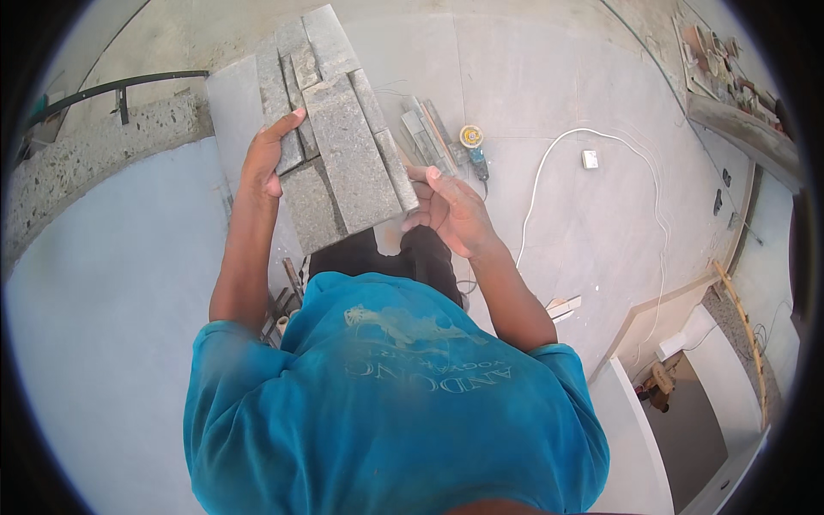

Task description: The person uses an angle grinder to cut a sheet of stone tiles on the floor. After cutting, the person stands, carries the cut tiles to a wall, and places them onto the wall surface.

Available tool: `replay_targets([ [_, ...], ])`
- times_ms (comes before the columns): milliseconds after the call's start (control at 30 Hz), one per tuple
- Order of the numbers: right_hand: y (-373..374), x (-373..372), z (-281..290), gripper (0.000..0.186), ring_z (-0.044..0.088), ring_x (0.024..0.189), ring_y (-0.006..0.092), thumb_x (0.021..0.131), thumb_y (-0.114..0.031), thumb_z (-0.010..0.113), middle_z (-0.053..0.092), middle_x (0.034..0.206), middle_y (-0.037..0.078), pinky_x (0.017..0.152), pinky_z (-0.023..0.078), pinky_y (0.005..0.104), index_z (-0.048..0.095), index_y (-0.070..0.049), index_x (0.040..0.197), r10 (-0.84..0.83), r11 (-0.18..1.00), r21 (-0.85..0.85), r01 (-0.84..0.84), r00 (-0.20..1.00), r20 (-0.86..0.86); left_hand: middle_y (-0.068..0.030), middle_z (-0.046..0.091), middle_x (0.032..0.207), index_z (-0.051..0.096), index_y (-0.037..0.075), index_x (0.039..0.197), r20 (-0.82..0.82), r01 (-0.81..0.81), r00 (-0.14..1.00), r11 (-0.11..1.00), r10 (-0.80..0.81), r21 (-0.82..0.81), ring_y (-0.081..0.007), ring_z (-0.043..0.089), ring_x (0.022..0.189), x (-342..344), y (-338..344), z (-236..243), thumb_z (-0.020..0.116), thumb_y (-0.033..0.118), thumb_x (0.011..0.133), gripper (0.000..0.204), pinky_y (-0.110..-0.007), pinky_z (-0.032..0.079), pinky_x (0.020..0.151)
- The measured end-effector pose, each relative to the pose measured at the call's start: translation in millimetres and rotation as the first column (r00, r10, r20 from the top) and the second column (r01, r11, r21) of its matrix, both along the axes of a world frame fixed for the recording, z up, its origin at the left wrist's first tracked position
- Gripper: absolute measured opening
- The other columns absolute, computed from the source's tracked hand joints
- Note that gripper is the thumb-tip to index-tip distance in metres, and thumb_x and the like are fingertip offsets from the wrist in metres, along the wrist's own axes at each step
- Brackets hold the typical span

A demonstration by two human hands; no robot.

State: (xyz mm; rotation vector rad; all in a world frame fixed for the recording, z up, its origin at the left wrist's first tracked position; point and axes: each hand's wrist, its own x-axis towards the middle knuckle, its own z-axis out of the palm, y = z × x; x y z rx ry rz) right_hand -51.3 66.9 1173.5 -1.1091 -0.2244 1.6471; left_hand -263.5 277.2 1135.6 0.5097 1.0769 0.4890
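A grey panel of stacked rough stone strips (348,150) is held up in front of me, tilted. My left hand (270,154) grips its left edge, thumb over the front. My right hand (451,210) is at the panel's lower right edge with fingers loosely bent and apart; whether the fingertips touch it is unclear. Behind the panel, on the light grey floor, lie several long narrow stone strips (425,137) and a blue angle grinder (475,154) with a yellow disc, just right of them.
A white cable (539,167) loops across the floor near a white socket block (590,159). A speckled concrete edge (86,146) and dark rail (154,80) are at left. A cluttered ledge (717,116) is upper right. A wooden pole (742,318) stands beside an opening (691,429) at lower right.
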Motion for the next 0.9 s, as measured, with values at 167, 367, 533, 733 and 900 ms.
replay_targets([
  [167, 162, 5, 140, 0.06, 0.069, 0.109, 0.0289, 0.111, -0.042, 0.041, 0.066, 0.129, 0.022, 0.083, 0.06, 0.0412, 0.053, 0.011, 0.136, -0.029, 0.987, 0.156, 0.035, 0.999, -0.041, -0.0213, 0.072, 0.108, 0.057, -0.01, 0.128, 0.067, 0.134, 0.989, 0.991, -0.135, 0.011, -0.0292, 0.075, 0.09, 29, 176, 138, 0.069, 0.017, 0.095, 0.044, -0.044, 0.064, 0.082],
  [367, 338, 79, 255, 0.056, 0.068, 0.111, 0.0338, 0.111, -0.04, 0.04, 0.064, 0.127, 0.025, 0.09, 0.056, 0.0432, 0.052, 0.009, 0.135, -0.186, 0.923, 0.32, 0.214, 0.976, -0.117, -0.0196, 0.071, 0.115, 0.062, -0.005, 0.129, -0.13, 0.367, 0.927, 0.923, -0.353, 0.113, -0.027, 0.071, 0.099, 143, 369, 264, 0.069, 0.026, 0.095, 0.046, -0.038, 0.057, 0.089],
  [533, 521, 262, 348, 0.057, 0.068, 0.111, 0.0351, 0.111, -0.042, 0.041, 0.065, 0.12, 0.024, 0.092, 0.056, 0.0432, 0.052, 0.009, 0.134, -0.186, 0.903, 0.371, 0.216, 0.976, -0.115, -0.0188, 0.071, 0.112, 0.062, -0.005, 0.126, -0.179, 0.469, 0.879, 0.87, -0.442, 0.154, -0.027, 0.071, 0.093, 329, 564, 341, 0.066, 0.024, 0.097, 0.041, -0.04, 0.058, 0.084],
  [733, 579, 348, 320, 0.068, 0.068, 0.113, 0.0337, 0.11, -0.05, 0.037, 0.066, 0.119, 0.024, 0.096, 0.055, 0.0426, 0.051, 0.012, 0.137, -0.217, 0.886, 0.381, 0.265, 0.962, -0.164, -0.0223, 0.071, 0.109, 0.058, -0.006, 0.126, -0.17, 0.503, 0.855, 0.863, -0.489, 0.046, -0.0315, 0.074, 0.088, 434, 624, 329, 0.057, 0.017, 0.101, 0.034, -0.048, 0.063, 0.08],
  [900, 701, 531, 375, 0.072, 0.068, 0.113, 0.0323, 0.109, -0.054, 0.039, 0.066, 0.12, 0.024, 0.097, 0.054, 0.0414, 0.052, 0.011, 0.137, -0.136, 0.921, 0.357, 0.156, 0.987, -0.082, -0.0223, 0.07, 0.109, 0.057, -0.006, 0.127, -0.174, 0.425, 0.894, 0.904, -0.412, 0.04, -0.0316, 0.073, 0.09, 596, 725, 381, 0.056, 0.019, 0.102, 0.035, -0.048, 0.062, 0.081],
])
